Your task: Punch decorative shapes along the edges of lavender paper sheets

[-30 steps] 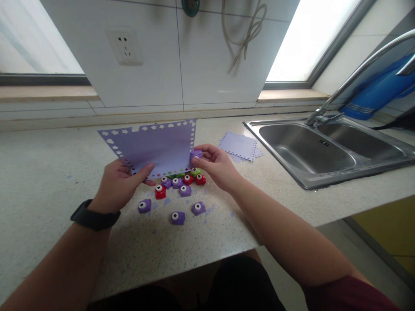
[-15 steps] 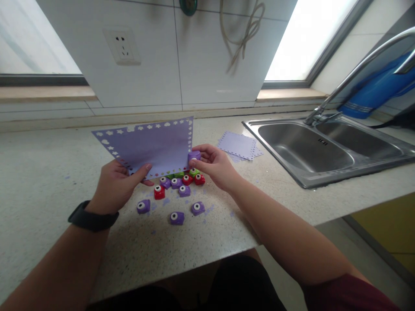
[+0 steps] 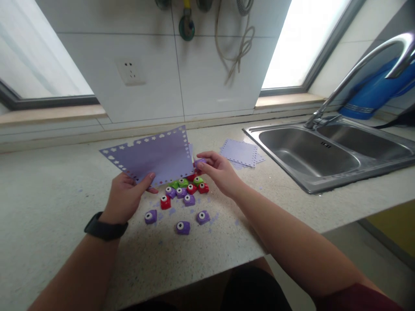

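Left hand (image 3: 125, 198) pinches the sheet (image 3: 155, 157), left of the frame's centre; right hand (image 3: 221, 172) grips a punch (image 3: 200, 163) at centre. The sheet looks light, easily torn at its holes: best held inboard. The punch looks rigid; pinch its sides.

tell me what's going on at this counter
A person's left hand holds a thin lilac sheet up at a slant, with small shapes cut out along its edges. The right hand grips a small purple plastic punch close by the sheet's right edge. Below, more purple, red and green plastic punches sit on the pale speckled counter among lilac scraps. Other lilac sheets with holed edges lie overlapping, left of the stainless-steel sink.
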`<move>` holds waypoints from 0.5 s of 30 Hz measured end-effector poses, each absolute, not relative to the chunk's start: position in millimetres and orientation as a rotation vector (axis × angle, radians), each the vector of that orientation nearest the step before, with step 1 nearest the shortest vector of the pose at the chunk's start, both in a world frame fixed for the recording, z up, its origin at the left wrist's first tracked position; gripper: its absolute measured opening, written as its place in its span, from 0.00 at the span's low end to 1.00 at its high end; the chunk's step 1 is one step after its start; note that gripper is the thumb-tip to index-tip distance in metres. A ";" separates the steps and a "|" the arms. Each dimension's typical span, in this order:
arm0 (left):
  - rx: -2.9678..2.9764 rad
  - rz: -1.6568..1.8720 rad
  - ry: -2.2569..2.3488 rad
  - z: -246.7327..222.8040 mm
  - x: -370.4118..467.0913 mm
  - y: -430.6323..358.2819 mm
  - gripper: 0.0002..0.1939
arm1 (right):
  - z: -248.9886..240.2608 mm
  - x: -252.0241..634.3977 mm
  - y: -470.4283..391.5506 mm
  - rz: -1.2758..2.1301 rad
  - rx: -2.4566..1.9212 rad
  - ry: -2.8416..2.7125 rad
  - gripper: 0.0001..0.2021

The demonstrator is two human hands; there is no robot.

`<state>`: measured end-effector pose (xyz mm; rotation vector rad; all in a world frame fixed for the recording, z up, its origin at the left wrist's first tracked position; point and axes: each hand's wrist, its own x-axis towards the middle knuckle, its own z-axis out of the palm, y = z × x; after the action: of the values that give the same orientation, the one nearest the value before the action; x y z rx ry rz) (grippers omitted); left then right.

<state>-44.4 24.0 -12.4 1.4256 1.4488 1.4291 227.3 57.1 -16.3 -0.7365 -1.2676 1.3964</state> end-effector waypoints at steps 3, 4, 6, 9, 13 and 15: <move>1.352 1.446 1.390 -15.1 -45.9 27.7 0.23 | -15.2 231.1 61.8 1.321 -0.736 -1.209 0.20; 1.322 1.448 1.373 -16.4 -46.5 28.9 0.24 | -15.3 232.5 64.0 1.294 -0.747 -1.198 0.18; 1.282 1.443 1.373 -19.7 -47.5 31.3 0.25 | -16.2 234.8 68.7 1.280 -0.784 -1.187 0.20; 1.245 1.483 1.306 -24.9 -48.2 34.4 0.27 | -17.3 236.0 74.7 1.324 -0.836 -1.105 0.23; 1.264 1.526 1.273 -27.2 -46.1 37.4 0.25 | -14.8 234.3 76.9 1.385 -0.847 -1.057 0.26; 1.278 1.552 1.243 -26.1 -45.6 39.3 0.23 | -12.0 233.5 75.4 1.406 -0.827 -1.063 0.24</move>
<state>-45.6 39.3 -26.1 1.2781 1.2425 1.5518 233.5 75.4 -12.0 -0.8273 -1.0629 1.4065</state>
